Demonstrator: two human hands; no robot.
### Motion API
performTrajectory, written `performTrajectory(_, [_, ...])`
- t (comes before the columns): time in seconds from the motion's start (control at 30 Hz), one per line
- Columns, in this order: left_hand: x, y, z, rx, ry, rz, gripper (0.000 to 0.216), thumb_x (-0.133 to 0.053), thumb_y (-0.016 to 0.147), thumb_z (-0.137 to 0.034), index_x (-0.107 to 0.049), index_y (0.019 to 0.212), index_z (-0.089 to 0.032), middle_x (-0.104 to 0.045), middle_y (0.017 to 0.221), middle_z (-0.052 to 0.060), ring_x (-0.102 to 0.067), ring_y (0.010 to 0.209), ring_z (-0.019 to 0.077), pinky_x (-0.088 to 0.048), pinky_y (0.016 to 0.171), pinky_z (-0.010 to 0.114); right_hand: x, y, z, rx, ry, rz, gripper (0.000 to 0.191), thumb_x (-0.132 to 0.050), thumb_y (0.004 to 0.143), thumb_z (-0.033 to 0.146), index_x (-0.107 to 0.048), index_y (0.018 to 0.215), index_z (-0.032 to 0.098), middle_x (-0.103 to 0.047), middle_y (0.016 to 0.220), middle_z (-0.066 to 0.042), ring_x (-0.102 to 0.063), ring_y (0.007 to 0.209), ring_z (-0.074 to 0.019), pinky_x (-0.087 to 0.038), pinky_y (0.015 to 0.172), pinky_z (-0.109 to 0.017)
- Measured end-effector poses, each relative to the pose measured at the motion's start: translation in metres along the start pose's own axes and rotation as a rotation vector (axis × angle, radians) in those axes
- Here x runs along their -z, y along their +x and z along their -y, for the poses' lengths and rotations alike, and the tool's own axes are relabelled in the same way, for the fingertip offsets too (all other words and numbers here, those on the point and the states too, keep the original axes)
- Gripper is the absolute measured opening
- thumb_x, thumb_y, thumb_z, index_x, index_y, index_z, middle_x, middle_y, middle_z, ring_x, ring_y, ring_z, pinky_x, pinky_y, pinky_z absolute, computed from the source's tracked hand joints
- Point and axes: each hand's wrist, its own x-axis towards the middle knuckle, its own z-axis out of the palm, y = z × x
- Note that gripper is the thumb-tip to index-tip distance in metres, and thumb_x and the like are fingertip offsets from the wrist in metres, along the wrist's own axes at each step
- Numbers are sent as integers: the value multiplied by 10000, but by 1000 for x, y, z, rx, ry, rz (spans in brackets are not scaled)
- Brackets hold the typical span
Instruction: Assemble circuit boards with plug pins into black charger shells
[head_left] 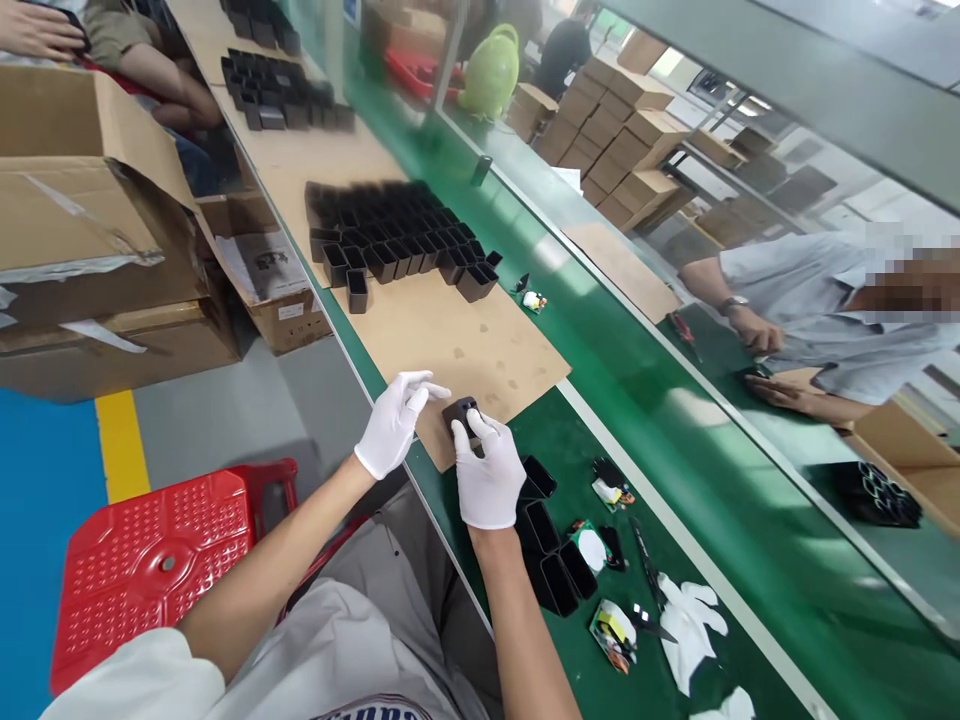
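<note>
My right hand [491, 475], in a white glove, grips a small black plastic case [456, 412] between thumb and fingers, just above the brown cardboard sheet [517, 372]. My left hand [394, 425], also gloved in white, is open beside it, fingers stretched toward the case and apparently holding nothing. Several open black cases [559, 580] stand on the green bench right of my right wrist. Near them lie a circuit board with a white round part [590, 548] and another board with yellow and white parts [616, 632].
Rows of black cases [397, 235] fill the far end of the sheet. Tweezers [649, 570] and a white glove [688, 630] lie at right. A red stool [161, 560] and cardboard boxes [90, 230] are at left. Across the green belt [637, 390] sits a co-worker [810, 310].
</note>
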Motion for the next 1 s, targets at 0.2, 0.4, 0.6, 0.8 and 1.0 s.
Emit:
performTrajectory(0.2, [-1,-4,-3,-14,5,-27,434,-548,1115,-607,-647,1277,-217,-869,1178,120,-800,1147,281,-557,1133,509,7,0,2,-98,70,-10,231,-701,1070,336,-810,1254,250,-826,1242,-130,-819,1118,-245,-684,984,-377])
performTrajectory(0.4, [-3,-4,-3,-35,9,-63,478,-465,1136,-626,-638,1277,-203,-857,1202,138,-792,1156,277,-561,1142,505,-9,-13,6,-374,259,83,215,-774,979,400,-862,1087,237,-824,1013,-103,-804,899,-226,-663,826,-313])
performTrajectory(0.6, [-4,-7,-4,-43,62,-53,480,-520,1116,-636,-650,1275,-202,-859,1187,137,-797,1134,283,-581,1118,511,31,13,27,-734,743,-9,537,-561,1070,651,-788,1262,204,-833,1228,-151,-819,1132,-283,-712,965,-456])
performTrajectory(0.8, [-6,-11,-5,-20,131,-57,492,-553,1093,-661,-650,1256,-207,-870,1160,130,-799,1123,283,-575,1134,518,108,27,48,-953,1272,41,408,-648,1057,642,-812,1305,363,-800,1414,-13,-782,1277,-173,-669,1122,-334])
performTrajectory(1.0, [-7,-14,-9,-8,195,-47,487,-598,1066,-662,-644,1232,-207,-875,1121,125,-787,1142,302,-539,1158,542,146,27,51,-1116,1730,31,389,-843,969,504,-816,1305,309,-825,1234,-15,-797,1125,-128,-695,1002,-211])
